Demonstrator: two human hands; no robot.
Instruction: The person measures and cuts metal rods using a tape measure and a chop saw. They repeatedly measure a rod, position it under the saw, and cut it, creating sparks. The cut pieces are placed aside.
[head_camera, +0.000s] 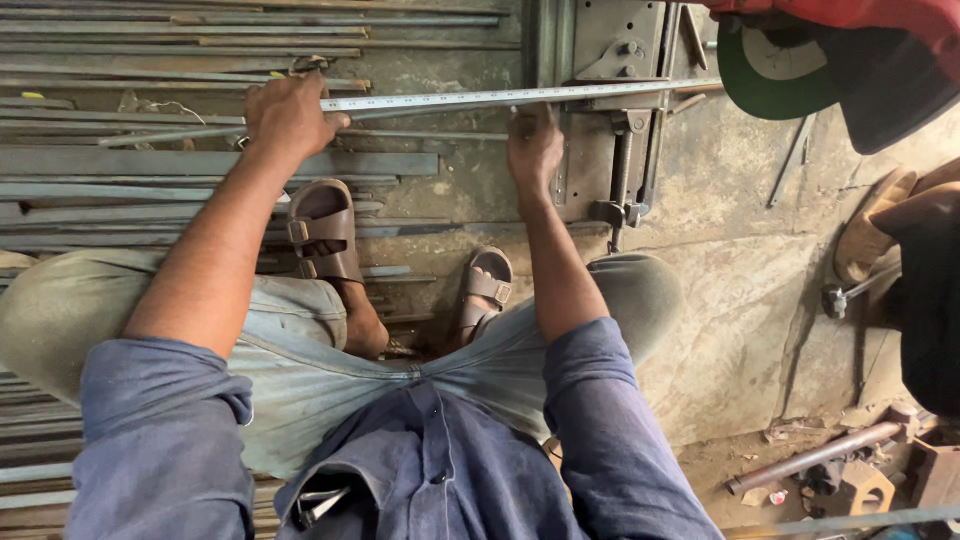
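From the head camera we look straight down on a squatting person in a blue shirt, grey trousers and brown sandals (322, 228). At about eleven o'clock the left hand (288, 115) lies knuckles-up, fingers curled down over the near end of a measuring tape (500, 98); whether they pinch the blade or only press it we cannot tell, since the back of the hand hides the fingertips. The tape runs as a pale, slightly rising line from that hand toward one o'clock, ending at the grey metal frame (610, 60).

At twelve o'clock the right hand (535, 148) sits just under the tape, fingers drawn together and pointing up at the blade — the tips appear to touch its lower edge, though blur keeps us from being sure.

Around the hands: a stack of long steel strips and bars (180, 165) fills the nine-to-eleven o'clock side, and the left hand rests over them. The frame, with its bolts and vertical rod, stands behind the right hand. At one to two o'clock a cap with a green underside (775, 75) juts into the picture and covers the frame's far corner — it belongs to another person nearby. At four o'clock a rusty pipe (815, 457) lies on the dusty floor among scraps.
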